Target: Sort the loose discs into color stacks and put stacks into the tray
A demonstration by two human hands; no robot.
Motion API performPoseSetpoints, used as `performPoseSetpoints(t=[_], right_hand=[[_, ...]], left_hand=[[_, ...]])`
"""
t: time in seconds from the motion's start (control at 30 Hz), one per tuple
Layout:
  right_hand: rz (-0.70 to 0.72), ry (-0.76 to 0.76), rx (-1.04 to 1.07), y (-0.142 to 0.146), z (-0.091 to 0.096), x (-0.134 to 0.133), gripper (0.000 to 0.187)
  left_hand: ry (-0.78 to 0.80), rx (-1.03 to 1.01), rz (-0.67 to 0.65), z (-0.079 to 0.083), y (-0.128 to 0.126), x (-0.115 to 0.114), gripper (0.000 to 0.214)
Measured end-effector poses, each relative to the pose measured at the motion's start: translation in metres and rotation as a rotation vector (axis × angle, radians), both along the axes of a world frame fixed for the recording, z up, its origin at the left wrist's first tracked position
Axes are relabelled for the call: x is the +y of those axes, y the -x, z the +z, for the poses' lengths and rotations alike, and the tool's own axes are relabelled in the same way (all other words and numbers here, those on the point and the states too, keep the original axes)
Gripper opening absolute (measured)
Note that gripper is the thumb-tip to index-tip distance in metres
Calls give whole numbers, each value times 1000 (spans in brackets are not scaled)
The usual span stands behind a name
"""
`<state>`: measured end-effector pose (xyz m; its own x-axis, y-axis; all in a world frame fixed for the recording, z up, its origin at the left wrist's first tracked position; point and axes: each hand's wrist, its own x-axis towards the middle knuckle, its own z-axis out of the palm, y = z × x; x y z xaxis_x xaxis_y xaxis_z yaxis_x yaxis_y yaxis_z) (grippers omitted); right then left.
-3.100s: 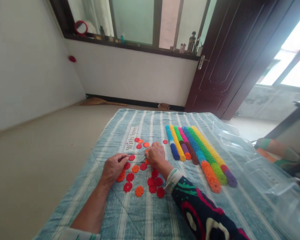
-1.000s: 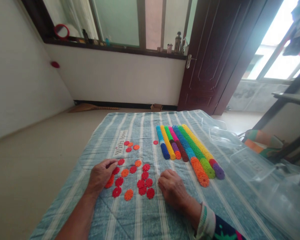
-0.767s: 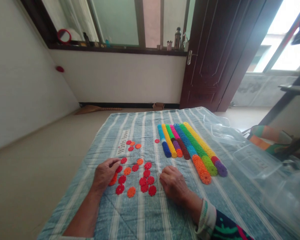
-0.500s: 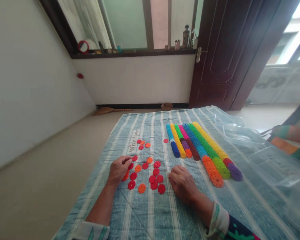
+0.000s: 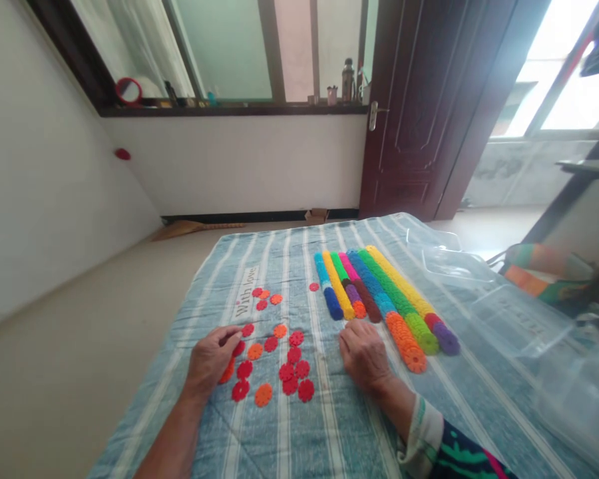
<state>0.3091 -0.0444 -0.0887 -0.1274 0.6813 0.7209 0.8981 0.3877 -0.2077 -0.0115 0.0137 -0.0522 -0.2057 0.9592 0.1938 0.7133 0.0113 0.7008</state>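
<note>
Resting on a striped blue quilt (image 5: 284, 439), the left hand (image 5: 210, 359) curls, fingers together, among red and orange flower-shaped discs (image 5: 279, 366); whether it pinches one cannot be told. The right hand (image 5: 363, 356) lies flat and empty, just beside rainbow rows of stacked discs (image 5: 379, 293). A clear plastic box (image 5: 514, 319) sits further right.

A small pale label (image 5: 243, 301) on the striped blanket (image 5: 284, 439) reads "With love" in dark letters, running slantwise along the cloth. The clear plastic box (image 5: 522, 319) at the right seems to carry raised marks on its lid, but they're too blurred to read.
</note>
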Motion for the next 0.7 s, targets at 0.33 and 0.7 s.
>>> performPoseSetpoints(t=[0.33,0.7], right_hand=[[-62,-45,58,-4,-5,11,25],[-118,130,52,3,-9,10,36]], left_hand=[[41,35,30,11,-2,-1,36],[-13,23,37,8,1,2,30]])
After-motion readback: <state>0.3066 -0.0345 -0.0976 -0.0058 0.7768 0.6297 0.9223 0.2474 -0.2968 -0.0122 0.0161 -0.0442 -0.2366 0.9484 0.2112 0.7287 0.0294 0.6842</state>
